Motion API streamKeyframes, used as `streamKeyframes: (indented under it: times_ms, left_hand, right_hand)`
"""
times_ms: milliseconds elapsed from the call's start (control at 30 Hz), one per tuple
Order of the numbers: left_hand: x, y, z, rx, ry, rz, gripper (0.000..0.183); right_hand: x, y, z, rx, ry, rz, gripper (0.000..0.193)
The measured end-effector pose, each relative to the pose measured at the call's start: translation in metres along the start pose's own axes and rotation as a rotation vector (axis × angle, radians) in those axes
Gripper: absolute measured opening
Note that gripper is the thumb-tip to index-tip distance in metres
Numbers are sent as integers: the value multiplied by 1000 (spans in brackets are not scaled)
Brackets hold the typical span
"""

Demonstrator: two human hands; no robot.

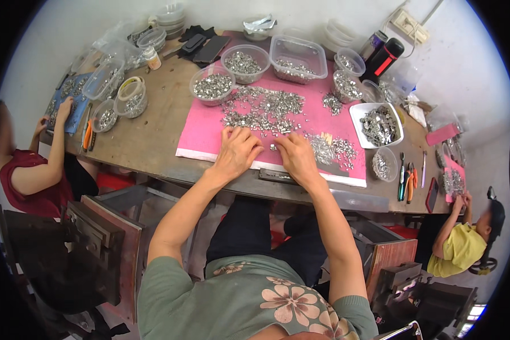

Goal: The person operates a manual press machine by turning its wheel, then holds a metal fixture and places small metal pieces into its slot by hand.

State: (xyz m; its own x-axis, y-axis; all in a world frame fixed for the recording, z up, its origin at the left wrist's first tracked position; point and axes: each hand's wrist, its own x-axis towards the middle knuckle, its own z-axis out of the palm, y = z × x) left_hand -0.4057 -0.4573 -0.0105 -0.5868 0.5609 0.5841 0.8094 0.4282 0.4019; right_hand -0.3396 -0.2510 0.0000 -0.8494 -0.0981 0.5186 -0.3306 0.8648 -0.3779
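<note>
My left hand [238, 150] lies palm down on the pink mat [201, 133], fingers together, at the near edge of a spread of small silver metal parts [263, 110]. My right hand [296, 156] rests beside it on the mat, fingertips touching a few loose parts near the pile. Whether either hand pinches a part is hidden. A smaller heap of metal parts [331, 148] lies just right of my right hand.
Clear plastic bowls of parts [212, 86] and a clear tub [298, 58] stand behind the mat. A white tray [376, 124] of parts sits right. Pliers and tools [407, 181] lie at the right edge. A person works at the left [37, 170], another at the right [459, 243].
</note>
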Motion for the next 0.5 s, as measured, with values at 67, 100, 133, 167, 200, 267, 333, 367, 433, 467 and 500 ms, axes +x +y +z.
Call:
streamKeyframes:
  times_ms: [67, 100, 133, 167, 200, 267, 333, 367, 433, 467, 500]
  left_hand:
    - [0, -2, -3, 23, 11, 21, 9]
    - [1, -4, -4, 3, 10, 18, 9]
    - [1, -4, -5, -19, 9, 13, 10]
    - [2, -3, -5, -22, 7, 14, 10]
    - [4, -3, -5, -22, -24, 41, 11]
    - [8, -2, -5, -31, -61, 82, 12]
    - [9, -6, -5, -4, -98, 94, 12]
    - [8, -7, -6, 14, -111, 84, 9]
    - [8, -10, -8, 10, -113, 77, 9]
    - [10, -10, -9, -9, -114, 68, 9]
    - [12, -9, -9, -16, -125, 70, 9]
  right_hand:
    - [5, -3, 8, -64, -14, 11, 10]
    - [6, -3, 10, -64, -12, 11, 10]
    - [6, -4, 10, -82, -11, 4, 9]
    - [5, -5, 10, -102, -10, -1, 8]
    - [4, -5, 10, -105, -10, 4, 8]
    - [4, -2, 8, -127, -8, 4, 7]
    - [3, -3, 8, -90, 5, 21, 8]
    - [1, -3, 6, -49, 15, 30, 8]
    - [-3, -4, -3, 3, 12, 81, 10]
    - [-6, -6, -10, 32, 14, 108, 10]
    - [-12, -8, -22, 163, 9, 138, 8]
